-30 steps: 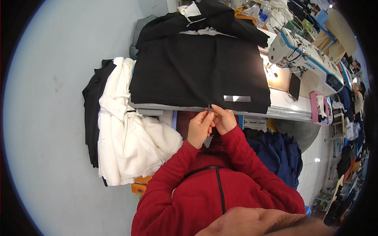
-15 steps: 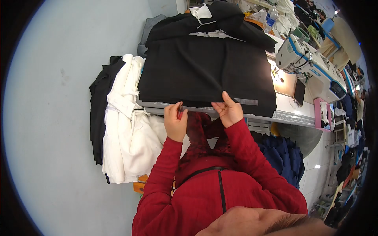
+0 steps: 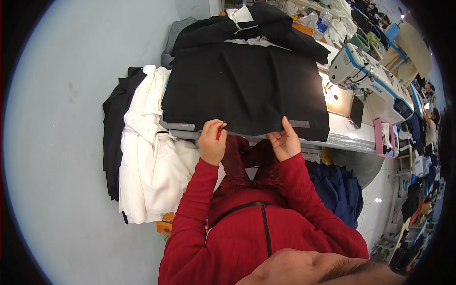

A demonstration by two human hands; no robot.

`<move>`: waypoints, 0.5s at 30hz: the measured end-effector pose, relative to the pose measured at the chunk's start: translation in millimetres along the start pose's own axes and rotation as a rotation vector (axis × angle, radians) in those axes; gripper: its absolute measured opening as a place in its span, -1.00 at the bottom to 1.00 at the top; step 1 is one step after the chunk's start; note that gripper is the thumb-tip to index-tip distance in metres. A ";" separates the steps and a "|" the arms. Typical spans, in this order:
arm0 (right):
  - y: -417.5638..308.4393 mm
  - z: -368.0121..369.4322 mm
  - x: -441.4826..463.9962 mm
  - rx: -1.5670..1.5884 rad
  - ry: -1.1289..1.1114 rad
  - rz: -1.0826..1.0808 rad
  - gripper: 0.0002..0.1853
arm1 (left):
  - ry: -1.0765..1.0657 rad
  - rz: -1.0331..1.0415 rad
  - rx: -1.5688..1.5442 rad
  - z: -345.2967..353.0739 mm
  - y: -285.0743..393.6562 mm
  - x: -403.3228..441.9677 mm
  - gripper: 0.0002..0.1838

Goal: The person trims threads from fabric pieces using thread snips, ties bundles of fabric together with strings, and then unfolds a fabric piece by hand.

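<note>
A wide piece of black fabric (image 3: 251, 85) lies over the table in front of me, with soft folds running toward its near edge. My left hand (image 3: 212, 142) is closed at that edge, left of its middle. Between its thumb and fingers shows a small red thing (image 3: 219, 133) with a dark tip, too small to name surely. Farther right, my right hand (image 3: 286, 140) pinches the fabric's near edge, thumb on top and fingers partly hidden below. A strip of ruler tape (image 3: 300, 124) shows beside the right thumb.
A white sewing machine (image 3: 373, 80) stands to the right, with a dark phone (image 3: 356, 111) and a pink box (image 3: 384, 137) near it. White garments (image 3: 147, 166) hang at the left. Navy cloth (image 3: 337, 192) lies low right; a water bottle (image 3: 322, 26) stands behind.
My right hand has shifted right and slightly toward me, widening the gap between my hands. The fabric's near edge has been drawn toward me, and its folds have changed shape.
</note>
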State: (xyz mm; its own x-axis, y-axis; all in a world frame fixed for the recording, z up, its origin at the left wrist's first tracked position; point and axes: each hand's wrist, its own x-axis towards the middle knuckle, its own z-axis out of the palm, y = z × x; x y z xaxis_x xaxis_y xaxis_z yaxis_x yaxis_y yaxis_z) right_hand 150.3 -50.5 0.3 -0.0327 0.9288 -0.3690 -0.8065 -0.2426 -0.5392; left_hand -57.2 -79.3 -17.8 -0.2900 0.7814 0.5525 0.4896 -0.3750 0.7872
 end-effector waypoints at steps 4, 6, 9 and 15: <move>19.6 6.1 -3.8 -0.021 0.044 0.067 -0.81 | -0.019 -0.071 -0.009 -21.9 4.8 3.9 -0.91; 18.3 5.1 -1.0 -0.051 0.043 0.065 -0.70 | -0.037 -0.144 -0.062 -28.9 1.2 5.4 -0.92; 13.7 8.8 -0.6 -0.054 0.055 0.061 -0.58 | -0.034 -0.254 -0.138 -35.6 10.6 13.6 -0.89; 54.7 18.9 -21.0 -0.049 -0.216 0.385 -0.37 | -0.073 -0.128 -0.002 -47.0 17.4 20.5 -0.89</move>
State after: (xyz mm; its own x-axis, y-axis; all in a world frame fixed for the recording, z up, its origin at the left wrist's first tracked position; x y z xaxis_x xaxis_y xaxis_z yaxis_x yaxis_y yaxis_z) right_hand 95.7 -77.9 -7.1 -0.4522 0.8041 -0.3859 -0.6828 -0.5904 -0.4303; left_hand -93.3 -93.2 20.1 -0.2897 0.8568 0.4266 0.4508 -0.2711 0.8505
